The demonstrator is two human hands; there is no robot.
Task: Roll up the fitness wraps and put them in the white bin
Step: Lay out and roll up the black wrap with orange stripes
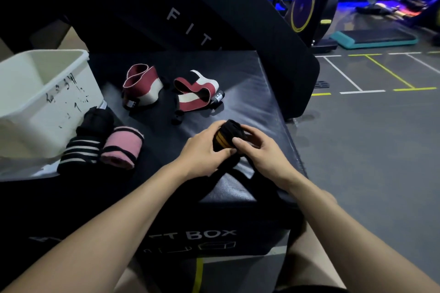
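A black wrap with orange stripes [226, 137] is partly rolled above the black padded box [250, 93]. My left hand [204, 150] grips the roll from the left and my right hand [259, 150] grips it from the right. Its loose black tail [242, 171] trails over the box's near edge. The white bin [35, 93] stands at the left. A black-and-white striped roll [79, 152] and a pink roll [122, 146] lie beside the bin. Two loose red-and-white wraps [142, 85] [196, 93] lie further back.
A large black pad with white letters [190, 26] leans behind the box. Grey gym floor with white and yellow lines [369, 74] spreads to the right. An exercise machine [307, 5] and a teal step platform [373, 39] stand beyond it.
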